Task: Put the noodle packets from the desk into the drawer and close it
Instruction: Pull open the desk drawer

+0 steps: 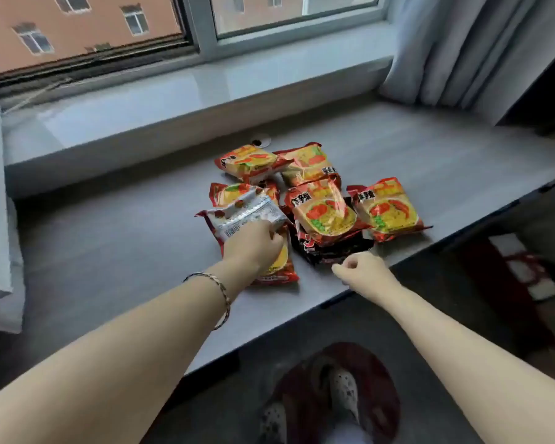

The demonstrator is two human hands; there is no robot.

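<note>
Below my arms, nearest of all, one foot in a pale holed clog [343,392] stands on a dark red mat [378,398] on the floor. Both my bare forearms reach out over the grey desk [116,251]. On my left wrist sits a thin bracelet [222,298].

My left hand [253,248] is clamped on a packet [247,216] turned silver side up; the fingers curl under its near edge and tilt it off the heap. Beneath that hand lies another packet [279,270], orange and red, flat on the desk and nearest the front edge.

My right hand [362,270] hovers at the desk's front edge, loosely curled with thumb and forefinger pinched close, gripping nothing. It is just beside a dark packet [327,251] that lies under the middle of the heap.

The other noodle packets [324,206] lie in a loose cluster at the middle of the desk, overlapping one another: two at the back, one at the right lying apart from my hand, one in the centre on top of the dark one. All show yellow and red fronts.

Behind the desk runs a pale sill [173,100] under a window [87,30], and a grey curtain [455,49] hangs at the right. I cannot see the drawer's face from here.
</note>
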